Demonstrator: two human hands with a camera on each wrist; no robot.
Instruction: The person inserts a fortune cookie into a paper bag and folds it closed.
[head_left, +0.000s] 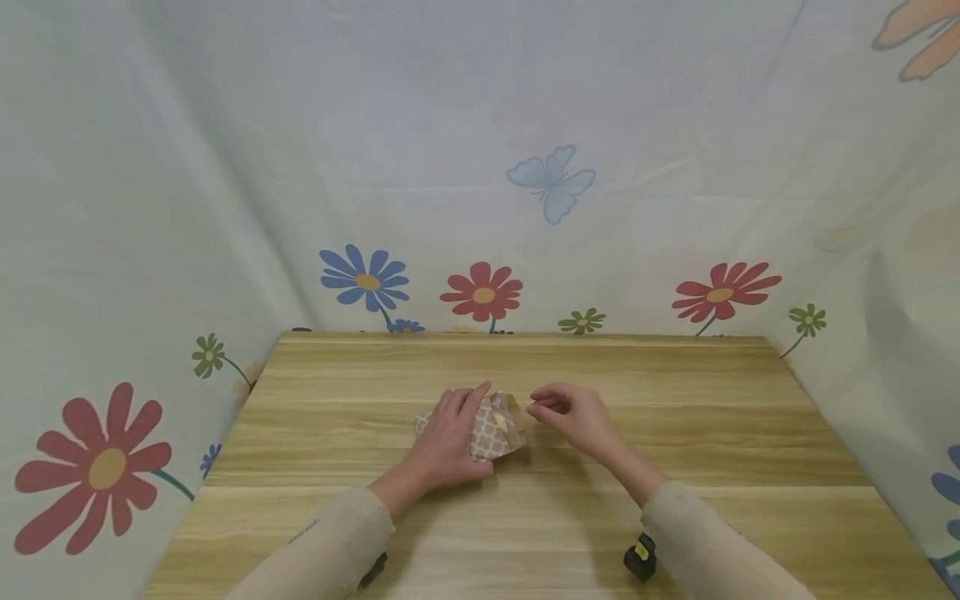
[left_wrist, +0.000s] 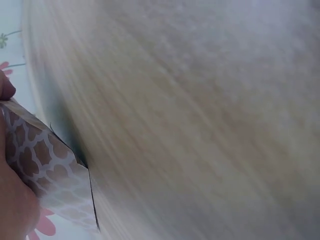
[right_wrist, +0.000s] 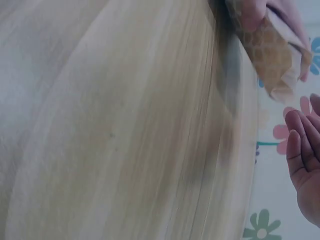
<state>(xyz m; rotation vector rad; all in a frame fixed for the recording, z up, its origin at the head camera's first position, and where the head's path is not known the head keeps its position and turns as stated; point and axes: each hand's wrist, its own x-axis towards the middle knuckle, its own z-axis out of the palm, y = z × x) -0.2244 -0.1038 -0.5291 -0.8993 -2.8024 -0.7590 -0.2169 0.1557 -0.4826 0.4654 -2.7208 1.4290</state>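
A small tan package (head_left: 491, 432) in paper with a white lattice pattern sits near the middle of the table. My left hand (head_left: 448, 440) grips it from above, fingers over the far side and thumb at the near side. In the left wrist view, part of that hand (left_wrist: 15, 205) shows against the patterned paper (left_wrist: 45, 157). The package's right end has loose, folded paper edges. Just right of that end is my right hand (head_left: 576, 419), its fingers loosely bent. The right wrist view shows this hand (right_wrist: 309, 165) apart from the package (right_wrist: 270, 55), with nothing visible in it.
The wood-grain table (head_left: 675, 433) reaches back to a pale curtain (head_left: 450, 125) printed with flowers and a butterfly. Similar curtain hangs along both sides. A small black device with a yellow label (head_left: 641, 557) is at the right wrist.
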